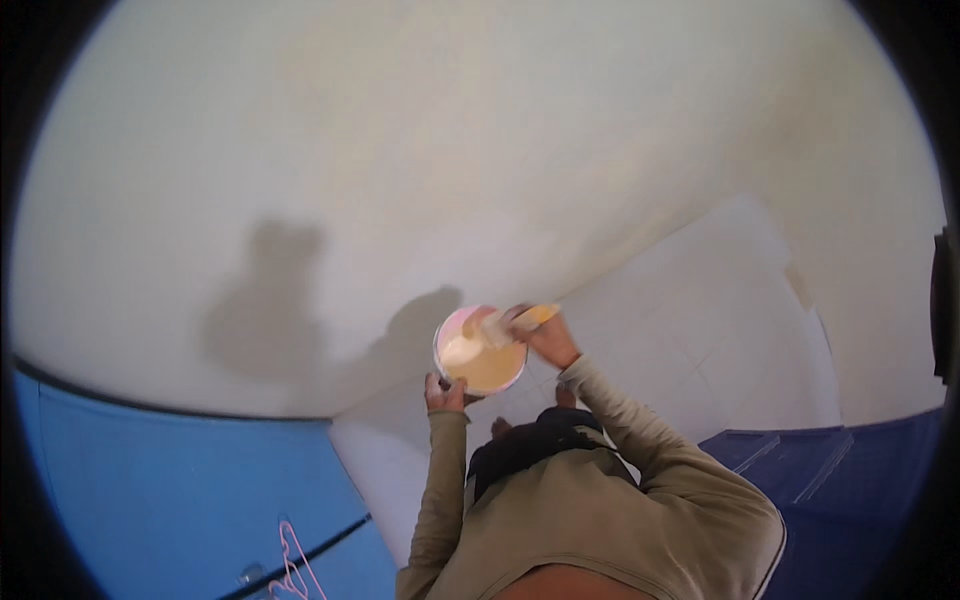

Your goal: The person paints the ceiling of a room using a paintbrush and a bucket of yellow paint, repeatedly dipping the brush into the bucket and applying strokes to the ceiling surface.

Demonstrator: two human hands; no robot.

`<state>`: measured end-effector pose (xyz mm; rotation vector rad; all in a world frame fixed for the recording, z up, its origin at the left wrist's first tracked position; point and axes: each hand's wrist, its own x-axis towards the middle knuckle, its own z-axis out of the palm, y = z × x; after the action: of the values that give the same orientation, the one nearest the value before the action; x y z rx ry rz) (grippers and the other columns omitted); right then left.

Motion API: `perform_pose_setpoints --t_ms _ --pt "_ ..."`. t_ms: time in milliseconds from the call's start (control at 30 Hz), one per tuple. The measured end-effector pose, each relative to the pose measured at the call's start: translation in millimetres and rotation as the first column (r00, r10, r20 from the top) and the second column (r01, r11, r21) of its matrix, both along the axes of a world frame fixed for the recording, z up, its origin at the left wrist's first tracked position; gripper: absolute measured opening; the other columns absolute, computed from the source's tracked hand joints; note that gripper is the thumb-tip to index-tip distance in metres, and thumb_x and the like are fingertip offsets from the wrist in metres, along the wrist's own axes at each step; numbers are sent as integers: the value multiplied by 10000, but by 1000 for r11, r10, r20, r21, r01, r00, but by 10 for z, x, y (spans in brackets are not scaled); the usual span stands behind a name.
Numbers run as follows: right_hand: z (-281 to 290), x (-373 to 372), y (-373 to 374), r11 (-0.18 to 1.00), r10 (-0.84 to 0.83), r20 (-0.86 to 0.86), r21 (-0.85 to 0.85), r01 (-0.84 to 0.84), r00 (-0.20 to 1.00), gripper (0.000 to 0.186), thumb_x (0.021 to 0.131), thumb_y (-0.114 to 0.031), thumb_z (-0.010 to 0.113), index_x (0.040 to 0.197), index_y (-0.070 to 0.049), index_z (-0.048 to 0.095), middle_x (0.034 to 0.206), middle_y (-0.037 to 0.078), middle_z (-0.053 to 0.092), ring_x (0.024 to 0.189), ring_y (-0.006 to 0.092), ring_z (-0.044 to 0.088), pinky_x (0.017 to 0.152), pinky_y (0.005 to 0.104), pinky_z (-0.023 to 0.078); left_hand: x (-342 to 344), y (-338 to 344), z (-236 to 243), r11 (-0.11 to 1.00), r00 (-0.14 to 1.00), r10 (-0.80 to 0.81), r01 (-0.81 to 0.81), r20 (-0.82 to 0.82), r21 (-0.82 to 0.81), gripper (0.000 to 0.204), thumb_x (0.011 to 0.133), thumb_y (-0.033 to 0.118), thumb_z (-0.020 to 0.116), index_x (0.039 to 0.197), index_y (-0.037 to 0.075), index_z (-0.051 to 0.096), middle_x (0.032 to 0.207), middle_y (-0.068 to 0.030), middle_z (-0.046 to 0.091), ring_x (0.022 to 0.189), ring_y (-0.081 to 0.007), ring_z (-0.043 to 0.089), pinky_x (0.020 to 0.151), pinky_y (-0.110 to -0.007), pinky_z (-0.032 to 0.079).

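Note:
My left hand [446, 394] grips the near left rim of a round paint bucket [497, 377], its thumb over the edge and its other fingers outside. Cream-coloured paint lies in the bucket, and the far inner wall looks pinkish. In my right hand [541, 335] is a wide paintbrush [494, 328] with a yellow-orange handle. The fingers wrap round it, and its pale bristle end is over the bucket's opening, somewhat blurred. Whether the bristles touch the paint I cannot tell.
A pale, patchily coloured wall [480, 130] rises ahead, with shadows on it. Below lies a light tiled floor [690, 350]. At the left stands a blue panel [180, 480] with a pink hanger [290, 560] by it. Dark blue panels [830, 490] are at the right.

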<state>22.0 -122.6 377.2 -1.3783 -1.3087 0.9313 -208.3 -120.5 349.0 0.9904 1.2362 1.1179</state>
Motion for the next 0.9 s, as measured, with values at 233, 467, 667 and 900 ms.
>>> perform_pose_setpoints --t_ms 233,467,667,900 --pt "104 267 -257 963 -202 -739 -269 -7 643 301 907 -269 530 1146 -88 561 1037 64 628 915 179 610 816 361 526 6 18 -161 989 978 90 -65 189 -135 271 753 -10 625 935 -16 424 879 -98 468 700 -231 608 543 -461 638" --pt "-152 371 -363 972 -221 -756 -226 72 616 310 931 -298 488 1150 -85 537 1125 84 603 946 197 613 809 383 529 136 9 -123 977 970 158 -127 184 -170 277 760 -5 630 960 4 438 883 -105 486 690 -255 633 538 -457 636" --pt "-25 594 -402 979 -205 -773 -167 118 601 258 923 -186 541 1127 -28 536 1091 124 618 857 243 667 710 381 590 128 50 -348 962 937 246 -204 248 -181 277 753 -5 630 943 27 431 849 -104 501 652 -270 651 502 -469 624" --pt "166 1087 -419 915 73 -457 -322 -241 887 303 866 -95 597 1150 13 593 1006 113 635 795 184 666 667 315 583 187 34 -327 957 934 281 -257 220 -135 255 737 19 646 894 26 445 809 -79 511 593 -216 624 453 -400 592"
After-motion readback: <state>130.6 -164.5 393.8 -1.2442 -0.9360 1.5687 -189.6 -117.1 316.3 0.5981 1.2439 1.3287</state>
